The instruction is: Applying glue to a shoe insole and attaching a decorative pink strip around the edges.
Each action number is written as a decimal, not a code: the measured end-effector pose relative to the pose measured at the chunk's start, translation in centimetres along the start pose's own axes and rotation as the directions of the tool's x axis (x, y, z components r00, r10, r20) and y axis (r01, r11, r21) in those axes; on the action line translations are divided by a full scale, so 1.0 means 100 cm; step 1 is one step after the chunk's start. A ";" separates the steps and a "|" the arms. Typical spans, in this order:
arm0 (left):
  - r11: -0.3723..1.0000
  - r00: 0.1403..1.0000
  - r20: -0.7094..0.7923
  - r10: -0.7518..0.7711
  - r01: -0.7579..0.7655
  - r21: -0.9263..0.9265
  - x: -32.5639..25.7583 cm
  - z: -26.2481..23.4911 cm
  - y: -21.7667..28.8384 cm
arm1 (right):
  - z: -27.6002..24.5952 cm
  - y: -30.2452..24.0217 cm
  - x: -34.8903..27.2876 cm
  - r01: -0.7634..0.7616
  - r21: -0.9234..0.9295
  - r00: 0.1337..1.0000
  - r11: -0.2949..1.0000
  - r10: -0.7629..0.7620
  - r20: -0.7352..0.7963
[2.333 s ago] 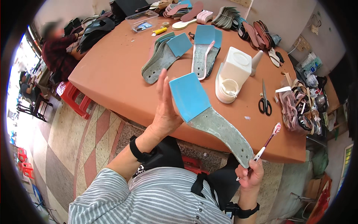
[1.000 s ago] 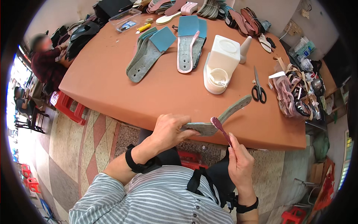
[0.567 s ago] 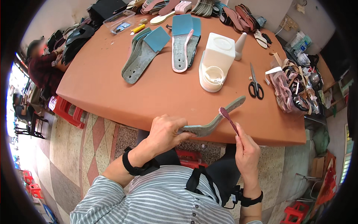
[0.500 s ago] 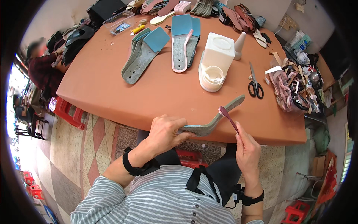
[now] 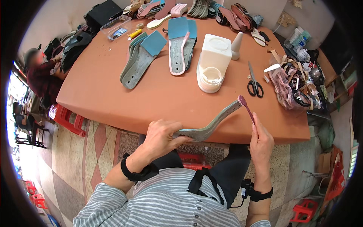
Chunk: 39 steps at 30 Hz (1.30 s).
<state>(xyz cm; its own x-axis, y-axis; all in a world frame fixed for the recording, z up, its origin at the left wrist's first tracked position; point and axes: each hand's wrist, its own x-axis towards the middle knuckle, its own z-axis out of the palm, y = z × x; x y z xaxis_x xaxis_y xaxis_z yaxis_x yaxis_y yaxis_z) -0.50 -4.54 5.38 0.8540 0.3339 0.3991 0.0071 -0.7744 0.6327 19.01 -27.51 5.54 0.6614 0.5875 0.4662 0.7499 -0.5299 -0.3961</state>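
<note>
My left hand (image 5: 163, 137) pinches the heel end of a grey shoe insole (image 5: 213, 126), which curves up and away to the right above the table's near edge. In my right hand (image 5: 261, 138) is a dark red brush (image 5: 247, 107), held by its handle. Its bristles touch the far tip of the insole. Beyond stands a white glue pot (image 5: 210, 80) with an open round mouth and a boxy white tank (image 5: 216, 51). Left of it lie grey insoles with blue heel parts (image 5: 140, 62); another insole (image 5: 177, 60) has a pink strip along its edge.
Black-handled scissors (image 5: 255, 87) lie right of the glue pot, near a heap of straps (image 5: 293, 83). A grey cone (image 5: 236, 46) stands behind. Along the back are stacked soles (image 5: 239, 17), a yellow cutter (image 5: 135, 34) and a clear tray (image 5: 116, 27). Another person (image 5: 41, 72) sits at far left.
The brush has moved right and away along the insole, from its middle bend to the far tip. My right hand has shifted right with it. The insole is tilted a little differently.
</note>
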 end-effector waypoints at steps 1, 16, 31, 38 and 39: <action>1.000 1.000 0.001 0.005 -0.005 0.001 0.000 -0.001 -0.001 | 0.000 0.002 0.001 -0.010 0.009 1.000 1.000 0.010 -0.014; 0.910 0.947 0.062 -0.314 0.319 -0.264 0.002 -0.005 -0.009 | -0.011 -0.042 -0.010 -0.098 0.436 0.984 0.895 0.023 0.176; 0.978 0.982 0.010 -0.190 0.190 -0.082 -0.001 -0.006 -0.002 | 0.014 -0.045 -0.016 -0.003 0.430 0.983 0.903 -0.076 0.167; 0.986 0.986 0.065 -0.151 0.155 -0.058 -0.004 -0.004 0.003 | 0.013 -0.029 -0.013 -0.045 0.322 0.991 0.946 0.000 0.137; 0.985 0.984 0.076 -0.161 0.165 -0.048 -0.005 -0.005 0.003 | 0.012 -0.028 -0.013 -0.049 0.321 0.991 0.946 0.007 0.130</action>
<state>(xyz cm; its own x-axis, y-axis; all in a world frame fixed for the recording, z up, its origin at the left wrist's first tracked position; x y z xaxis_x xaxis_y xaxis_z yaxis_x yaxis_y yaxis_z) -1.16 -4.68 5.70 0.8785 0.4129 0.2403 0.1231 -0.6816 0.7213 16.12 -26.07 5.12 0.6630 0.6583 0.3566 0.6816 -0.3339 -0.6511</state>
